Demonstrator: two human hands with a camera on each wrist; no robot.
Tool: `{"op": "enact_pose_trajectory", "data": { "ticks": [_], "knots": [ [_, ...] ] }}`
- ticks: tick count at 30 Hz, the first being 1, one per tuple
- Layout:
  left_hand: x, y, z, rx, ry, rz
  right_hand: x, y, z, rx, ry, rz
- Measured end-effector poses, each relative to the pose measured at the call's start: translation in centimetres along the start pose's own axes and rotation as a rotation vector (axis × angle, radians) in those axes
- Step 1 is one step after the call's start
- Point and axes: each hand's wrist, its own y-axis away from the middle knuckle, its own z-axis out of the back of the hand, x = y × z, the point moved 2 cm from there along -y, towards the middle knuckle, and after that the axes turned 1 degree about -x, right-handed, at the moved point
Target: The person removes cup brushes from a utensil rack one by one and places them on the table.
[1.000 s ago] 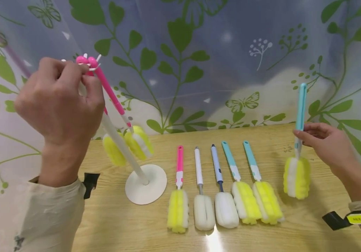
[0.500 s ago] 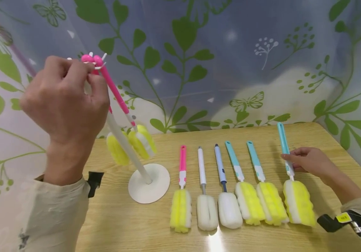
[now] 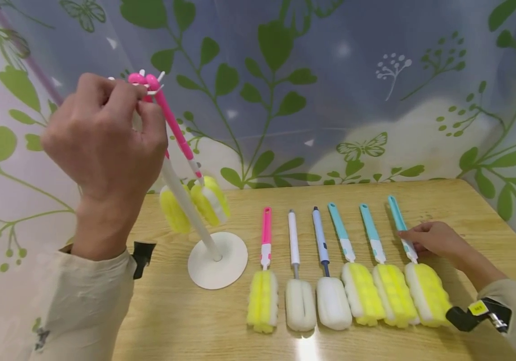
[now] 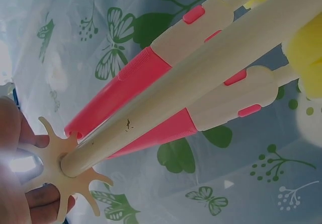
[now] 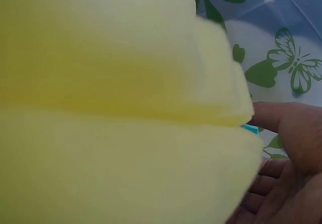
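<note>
My left hand [image 3: 109, 130] grips the top of a white stand [image 3: 181, 193], which leans to the left with its round base on the table. Two pink-handled sponge brushes [image 3: 178, 128] hang from its hooked top [image 4: 75, 183], which shows in the left wrist view under my fingers. At the right end of a row, my right hand [image 3: 443, 245] pinches the handle of a teal-handled sponge brush [image 3: 428, 295]. Its yellow and white sponge head lies beside another brush. In the right wrist view the sponge [image 5: 126, 78] fills most of the picture and hides much of the handle.
Left of the held brush lie two more teal-handled brushes [image 3: 370, 230], a blue-handled brush [image 3: 321, 235], a white-handled brush [image 3: 294, 238] and a pink-handled brush [image 3: 266, 233]. The wooden table [image 3: 172, 321] meets a leaf-printed curtain [image 3: 316, 100] behind.
My right hand has moved down and left, bringing the teal-handled brush from upright and raised to lying at the row's right end. My left hand keeps its hold on the stand.
</note>
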Motion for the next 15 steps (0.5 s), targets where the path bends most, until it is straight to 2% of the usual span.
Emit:
{"op": "enact_pose_trajectory", "data": {
  "ticks": [15],
  "knots": [
    [-0.15, -0.24, 0.08, -0.002, 0.004, 0.001, 0.02, -0.10, -0.34, 0.009, 0.112, 0.018]
  ]
}}
